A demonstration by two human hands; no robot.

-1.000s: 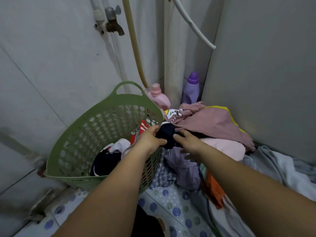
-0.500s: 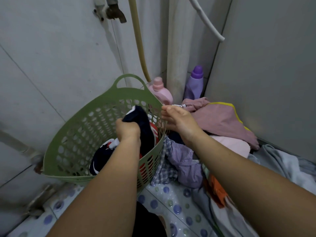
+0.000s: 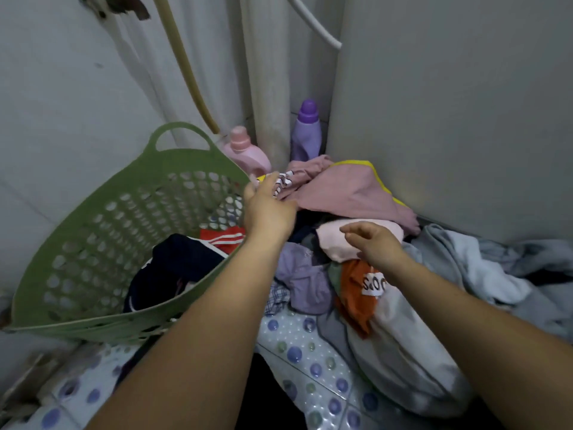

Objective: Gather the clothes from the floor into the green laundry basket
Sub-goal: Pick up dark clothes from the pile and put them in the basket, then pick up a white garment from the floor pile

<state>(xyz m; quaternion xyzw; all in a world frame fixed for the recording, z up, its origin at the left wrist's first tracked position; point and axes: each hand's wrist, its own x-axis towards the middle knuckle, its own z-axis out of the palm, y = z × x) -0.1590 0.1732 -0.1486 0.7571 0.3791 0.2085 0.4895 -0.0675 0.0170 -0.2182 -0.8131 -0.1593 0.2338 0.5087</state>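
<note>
The green laundry basket (image 3: 102, 212) leans against the left wall. Inside it lie a dark navy garment (image 3: 183, 259) and a red striped piece (image 3: 220, 237). My left hand (image 3: 266, 209) hovers over the basket's right rim, empty, its fingers reaching toward a pink garment with yellow trim (image 3: 347, 190) on top of the clothes pile. My right hand (image 3: 372, 243) is open above a pale pink garment (image 3: 331, 240). Below it lie a lilac shirt (image 3: 307, 280), an orange piece (image 3: 353, 290) and grey clothing (image 3: 403, 346).
A pink bottle (image 3: 245, 153) and a purple bottle (image 3: 307, 135) stand in the corner behind the pile. A white appliance wall (image 3: 449, 119) closes the right side. More grey-blue clothes (image 3: 483, 268) spread to the right. The dotted floor mat (image 3: 310, 367) lies under my arms.
My left hand dropped the dark navy garment into the basket and swung right toward the pile. My right hand moved down from the basket rim to above the pale pink garment.
</note>
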